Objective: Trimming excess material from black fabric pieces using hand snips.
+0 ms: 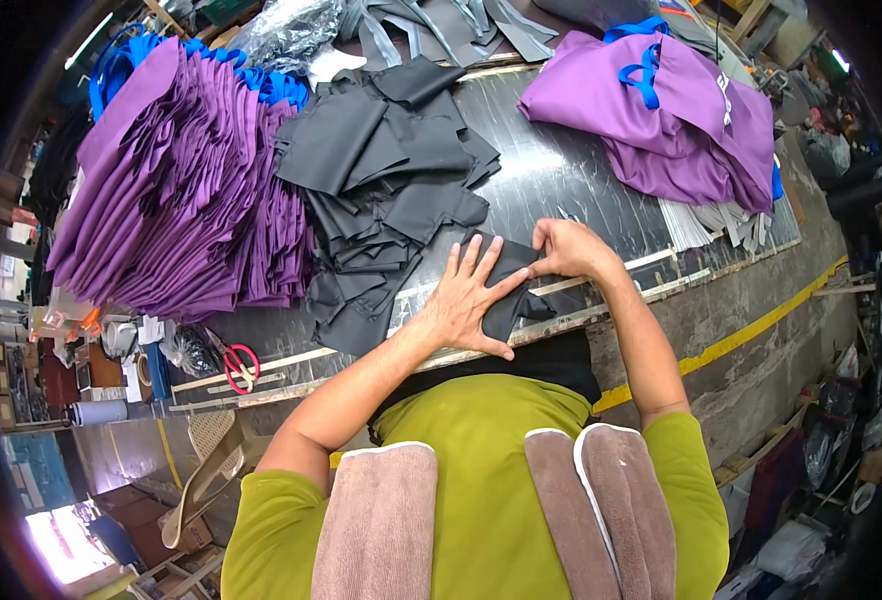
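My left hand (466,300) lies flat with its fingers spread on a black fabric piece (502,318) near the table's front edge. At that piece's right side, my right hand (569,250) has its thumb and forefinger pinched together on the cloth, close to my left forefinger. Just beyond and to the left is a loose pile of black fabric pieces (381,150), some folded over one another.
A tall stack of purple fabric bags (176,190) with blue straps stands at the left. More purple fabric (661,110) lies at the back right of the dark table (521,130). Red-handled scissors (242,368) rest near the front left edge; a chair (201,475) stands below.
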A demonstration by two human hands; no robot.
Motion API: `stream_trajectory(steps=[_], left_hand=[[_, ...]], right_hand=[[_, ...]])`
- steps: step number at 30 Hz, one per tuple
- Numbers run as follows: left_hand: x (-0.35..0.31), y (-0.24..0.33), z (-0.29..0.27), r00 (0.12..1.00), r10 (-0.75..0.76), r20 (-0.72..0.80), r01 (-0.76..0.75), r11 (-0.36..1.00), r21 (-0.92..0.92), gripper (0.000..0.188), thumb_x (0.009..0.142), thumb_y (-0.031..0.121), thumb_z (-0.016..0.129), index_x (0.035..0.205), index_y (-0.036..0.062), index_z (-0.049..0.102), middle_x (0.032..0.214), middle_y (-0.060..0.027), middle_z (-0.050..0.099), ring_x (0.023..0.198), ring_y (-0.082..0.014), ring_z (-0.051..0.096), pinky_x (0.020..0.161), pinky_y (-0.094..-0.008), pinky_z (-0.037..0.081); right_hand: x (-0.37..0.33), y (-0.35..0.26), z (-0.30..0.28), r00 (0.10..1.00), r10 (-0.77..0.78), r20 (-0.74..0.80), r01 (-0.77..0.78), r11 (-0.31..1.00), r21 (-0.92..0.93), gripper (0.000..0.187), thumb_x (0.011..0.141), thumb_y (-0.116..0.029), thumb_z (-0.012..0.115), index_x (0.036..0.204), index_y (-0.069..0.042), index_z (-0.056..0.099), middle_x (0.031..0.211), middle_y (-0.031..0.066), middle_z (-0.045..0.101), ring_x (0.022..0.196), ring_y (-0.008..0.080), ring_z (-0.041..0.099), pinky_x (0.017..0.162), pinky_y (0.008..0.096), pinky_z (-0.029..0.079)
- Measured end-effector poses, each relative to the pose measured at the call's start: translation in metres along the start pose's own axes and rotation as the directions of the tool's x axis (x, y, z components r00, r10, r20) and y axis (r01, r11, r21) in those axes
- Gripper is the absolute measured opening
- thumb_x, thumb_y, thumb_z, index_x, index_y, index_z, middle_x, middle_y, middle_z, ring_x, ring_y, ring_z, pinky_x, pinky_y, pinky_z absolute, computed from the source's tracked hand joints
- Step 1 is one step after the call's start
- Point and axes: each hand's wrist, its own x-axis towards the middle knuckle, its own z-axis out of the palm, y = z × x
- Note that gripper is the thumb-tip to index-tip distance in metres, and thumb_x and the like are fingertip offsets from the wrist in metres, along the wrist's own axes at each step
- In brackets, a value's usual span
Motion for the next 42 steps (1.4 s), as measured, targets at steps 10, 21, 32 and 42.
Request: stream_trajectory(steps=[10, 21, 32, 42], left_hand=[[0.002, -0.002, 0.001, 0.995, 0.103, -0.004, -0.104, 0.994, -0.016, 0.106, 0.073, 0.090, 0.059, 0.156, 0.0238, 0.049, 0.170, -0.0182, 0.026, 0.157, -0.0438, 0.019, 0.121, -0.0710, 0.011], [0.003, -0.009, 0.007, 0.992, 0.121, 0.022, -0.121, 0.992, -0.034, 0.112, 0.069, 0.090, 0.064, 0.156, 0.0214, 0.048, 0.169, -0.0145, 0.028, 0.156, -0.0416, 0.023, 0.115, -0.0790, 0.015], [0.020, -0.016, -0.002, 0.993, 0.102, 0.056, -0.104, 0.994, 0.027, 0.119, 0.059, 0.092, 0.069, 0.159, 0.0317, 0.043, 0.169, -0.0196, 0.025, 0.154, -0.0484, 0.022, 0.112, -0.0825, 0.016], [0.022, -0.014, -0.005, 0.989, 0.081, 0.121, -0.084, 0.996, 0.016, 0.130, 0.052, 0.093, 0.072, 0.160, 0.0288, 0.041, 0.171, -0.0201, 0.020, 0.157, -0.0492, 0.015, 0.113, -0.0819, 0.014]], right_hand=[[-0.010, 0.006, 0.005, 0.978, 0.020, -0.206, -0.001, 0.996, 0.088, 0.045, 0.074, -0.025, 0.090, 0.102, -0.005, 0.063, 0.080, 0.0100, 0.069, 0.080, 0.0300, 0.069, 0.074, 0.0417, 0.053], [-0.059, -0.028, 0.045, 0.809, -0.107, -0.578, 0.166, 0.985, 0.050, 0.022, 0.084, -0.017, 0.079, 0.098, -0.006, 0.067, 0.085, 0.0092, 0.065, 0.080, 0.0277, 0.066, 0.070, 0.0413, 0.052], [-0.090, -0.022, 0.069, 0.676, -0.209, -0.706, 0.182, 0.977, -0.115, 0.011, 0.084, -0.014, 0.079, 0.092, -0.009, 0.074, 0.092, 0.0089, 0.066, 0.090, 0.0311, 0.063, 0.081, 0.0424, 0.050], [-0.093, -0.017, 0.090, 0.679, -0.247, -0.691, 0.109, 0.965, -0.239, 0.022, 0.075, -0.031, 0.087, 0.091, -0.019, 0.081, 0.088, 0.0019, 0.061, 0.089, 0.0243, 0.060, 0.076, 0.0417, 0.042]])
